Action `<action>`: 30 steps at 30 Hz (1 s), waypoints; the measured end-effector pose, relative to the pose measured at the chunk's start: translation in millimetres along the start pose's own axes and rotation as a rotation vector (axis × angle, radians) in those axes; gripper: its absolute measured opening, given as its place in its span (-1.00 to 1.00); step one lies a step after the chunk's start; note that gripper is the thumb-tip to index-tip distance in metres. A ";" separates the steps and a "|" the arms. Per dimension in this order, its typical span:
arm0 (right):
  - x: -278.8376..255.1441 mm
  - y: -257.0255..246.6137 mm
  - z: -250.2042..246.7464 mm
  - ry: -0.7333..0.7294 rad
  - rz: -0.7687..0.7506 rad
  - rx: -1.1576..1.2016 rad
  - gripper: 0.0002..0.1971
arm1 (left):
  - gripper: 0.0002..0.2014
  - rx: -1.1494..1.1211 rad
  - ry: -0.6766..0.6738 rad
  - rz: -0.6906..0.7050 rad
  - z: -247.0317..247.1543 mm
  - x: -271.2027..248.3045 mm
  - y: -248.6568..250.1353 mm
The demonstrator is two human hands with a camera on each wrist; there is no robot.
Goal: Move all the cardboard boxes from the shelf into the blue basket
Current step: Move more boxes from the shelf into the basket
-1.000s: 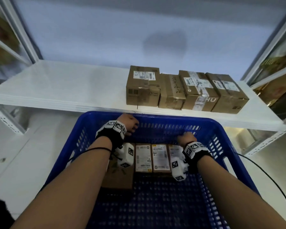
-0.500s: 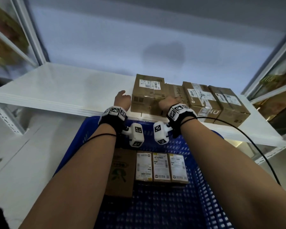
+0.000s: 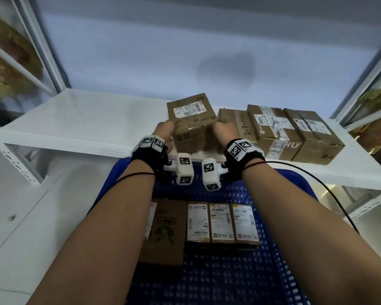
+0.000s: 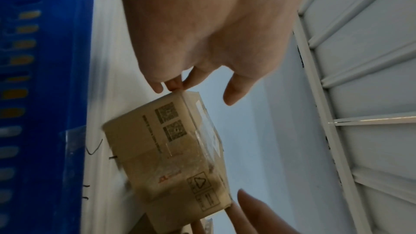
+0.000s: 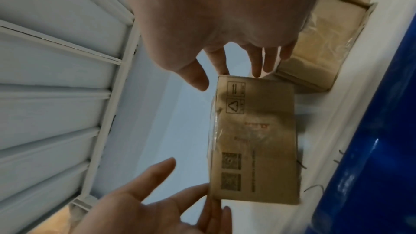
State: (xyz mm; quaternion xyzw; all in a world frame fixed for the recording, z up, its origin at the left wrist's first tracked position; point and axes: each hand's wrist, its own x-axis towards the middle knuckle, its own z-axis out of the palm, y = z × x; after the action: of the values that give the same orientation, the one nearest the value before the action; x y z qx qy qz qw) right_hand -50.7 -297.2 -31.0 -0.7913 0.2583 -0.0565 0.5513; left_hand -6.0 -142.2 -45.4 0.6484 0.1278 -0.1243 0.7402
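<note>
A brown cardboard box (image 3: pixel 190 119) with a white label is tilted up off the white shelf (image 3: pixel 75 122), held between my two hands. My left hand (image 3: pixel 164 132) presses its left end with straight fingers (image 4: pixel 171 84), thumb spread free. My right hand (image 3: pixel 223 130) presses the right end the same way, with its fingers (image 5: pixel 256 70) straight. In the wrist views the box (image 4: pixel 171 152) (image 5: pixel 254 140) hangs just above the shelf's front edge. Three more boxes (image 3: pixel 273 130) stand in a row on the shelf to the right. The blue basket (image 3: pixel 229 282) sits below the shelf.
In the basket lie a flat brown box (image 3: pixel 163 232) and three small labelled boxes (image 3: pixel 221 223) side by side. The nearest shelf box (image 5: pixel 315 42) stands close behind my right hand. White uprights frame the shelf on both sides. A black cable (image 3: pixel 330 192) trails from my right wrist.
Both hands rose from the basket to the shelf and closed in on the leftmost box. That box has since tipped up and come away from its neighbour.
</note>
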 end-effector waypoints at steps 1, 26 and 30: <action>-4.0 -1.6 0.2 0.001 -0.020 0.028 -0.63 | -0.60 -0.009 -0.014 -0.005 -3.4 -6.8 1.3; -73.5 49.9 33.2 -0.350 0.127 -0.031 0.05 | -0.36 0.864 -0.059 -0.099 -93.7 -100.0 -13.1; -119.6 56.1 17.2 -0.441 0.113 -0.283 -0.04 | -0.47 1.144 -0.160 -0.175 -105.6 -119.6 -33.2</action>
State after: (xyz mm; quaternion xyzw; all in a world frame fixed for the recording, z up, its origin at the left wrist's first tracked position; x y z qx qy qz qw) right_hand -166.5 -240.8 -64.9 -0.8381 0.1808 0.1848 0.4804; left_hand -132.5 -39.5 -47.7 0.9206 0.0373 -0.2827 0.2666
